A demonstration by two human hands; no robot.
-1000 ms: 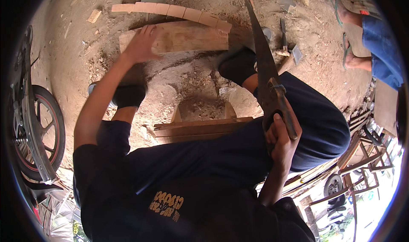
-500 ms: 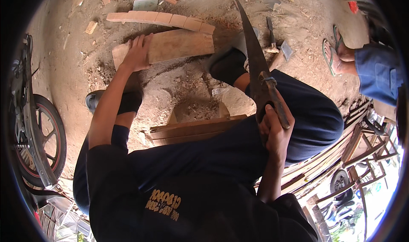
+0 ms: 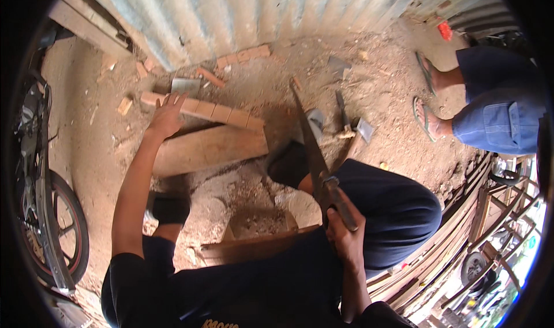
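Observation:
My right hand (image 3: 346, 228) is closed round the handle of a handsaw (image 3: 311, 140), whose long dark blade points up and away from me. With fingers spread, my left hand (image 3: 167, 119) reaches to the left end of a curved wooden piece (image 3: 222, 113) with lines cut across it. Whether it presses on the wood I cannot tell. Right below that piece, nearer me, lies a broad wooden plank (image 3: 213, 149) with a curved edge. A small wooden bench (image 3: 254, 245) shows in front of my lap.
A corrugated metal wall (image 3: 254, 13) stands at the far side. Right of the saw lie a hammer-like tool (image 3: 343, 114) and a metal blade (image 3: 365, 130). A motorcycle (image 3: 52, 212) is at the left. Another person's sandalled foot (image 3: 430, 123) and stacked wood strips (image 3: 444, 230) are at the right.
My left hand has moved off the broad plank to the curved piece beyond it. The view has tilted up, bringing in the metal wall. The saw stays in my right hand.

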